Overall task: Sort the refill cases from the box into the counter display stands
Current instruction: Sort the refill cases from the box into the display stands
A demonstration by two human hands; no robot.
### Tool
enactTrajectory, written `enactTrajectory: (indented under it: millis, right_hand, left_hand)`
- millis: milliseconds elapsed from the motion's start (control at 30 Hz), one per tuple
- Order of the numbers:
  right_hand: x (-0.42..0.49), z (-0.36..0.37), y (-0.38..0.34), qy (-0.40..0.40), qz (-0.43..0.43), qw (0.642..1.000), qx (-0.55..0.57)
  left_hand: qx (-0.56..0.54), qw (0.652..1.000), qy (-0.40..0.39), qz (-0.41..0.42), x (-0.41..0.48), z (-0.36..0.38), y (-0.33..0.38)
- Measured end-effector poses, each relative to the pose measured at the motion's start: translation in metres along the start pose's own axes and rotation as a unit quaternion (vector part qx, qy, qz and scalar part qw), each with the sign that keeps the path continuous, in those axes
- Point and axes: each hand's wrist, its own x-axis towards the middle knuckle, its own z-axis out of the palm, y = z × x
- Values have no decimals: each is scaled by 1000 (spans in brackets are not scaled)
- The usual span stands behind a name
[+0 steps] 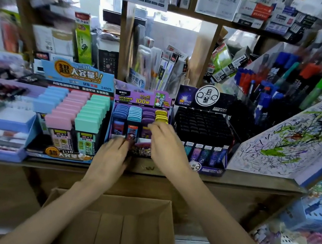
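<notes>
Refill cases [134,114] in purple display stand [142,98]: left grip [114,150] and right grip [164,141] blurred, hold unreadable; could topple yellow column [161,116] at stand's right.

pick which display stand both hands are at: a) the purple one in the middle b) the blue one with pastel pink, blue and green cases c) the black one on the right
a: the left hand and the right hand are both at the front of the middle purple stand, which sits between the pastel stand and the black stand.
</notes>
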Motion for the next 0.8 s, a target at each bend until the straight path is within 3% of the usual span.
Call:
enactTrajectory:
  millis: [167,467,800]
  right_hand:
    - [21,-2,2,-40,32,998,-32]
    - [21,-5,-2,-29,25,998,-56]
    - [18,-4,-1,-13,22,999,-30]
  left_hand:
    - [-29,999,-2,27,-1,0,-8]
    - [-37,998,-11,40,-5,-8,-11]
    - [-147,983,84,-70,6,-23,7]
